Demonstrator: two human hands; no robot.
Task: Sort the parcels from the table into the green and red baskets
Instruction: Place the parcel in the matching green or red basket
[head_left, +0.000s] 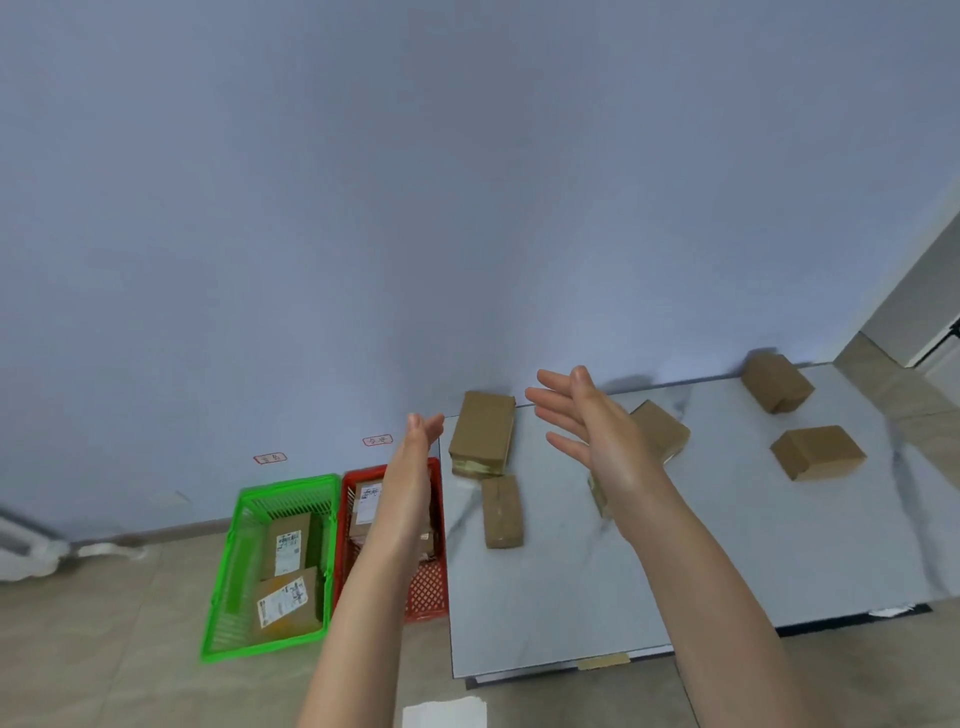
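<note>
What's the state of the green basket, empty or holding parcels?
Not empty. The green basket holds two brown boxes, white labels up: the far parcel and the near parcel.

This is a makeshift parcel-sorting corner in a plain room, more like a home or small stockroom than a depot. A plain pale blue-grey wall (363, 208) meets a beige tiled floor (104, 649) at a skirting board. A low marble-patterned counter (571, 597) carries scattered brown cardboard parcels (818, 451). Beside it on the floor stand a green basket (223, 571) and a red basket (426, 597), each below a small red-framed label (270, 458) stuck to the wall.
</note>
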